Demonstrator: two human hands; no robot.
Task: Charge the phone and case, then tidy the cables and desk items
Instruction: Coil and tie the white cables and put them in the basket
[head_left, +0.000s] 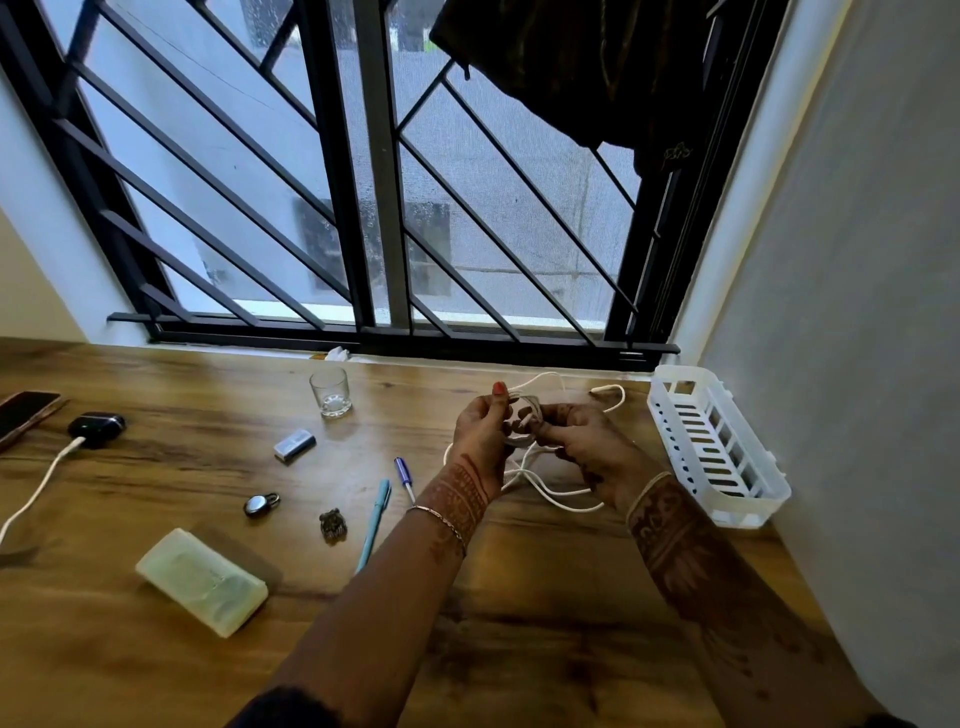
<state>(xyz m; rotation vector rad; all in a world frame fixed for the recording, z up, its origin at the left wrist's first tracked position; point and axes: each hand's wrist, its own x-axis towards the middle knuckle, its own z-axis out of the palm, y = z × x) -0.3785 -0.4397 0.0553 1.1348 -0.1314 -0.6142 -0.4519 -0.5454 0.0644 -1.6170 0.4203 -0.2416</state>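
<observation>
Now both hands grip coiled white cable, plug end pointing left

My fingers cover the middle of the white cable, so how its coil is wound is hidden. The phone is cut off by the left edge, as is the charging cable running from the dark case. The small figurine on the tabletop is too small to make out.
</observation>
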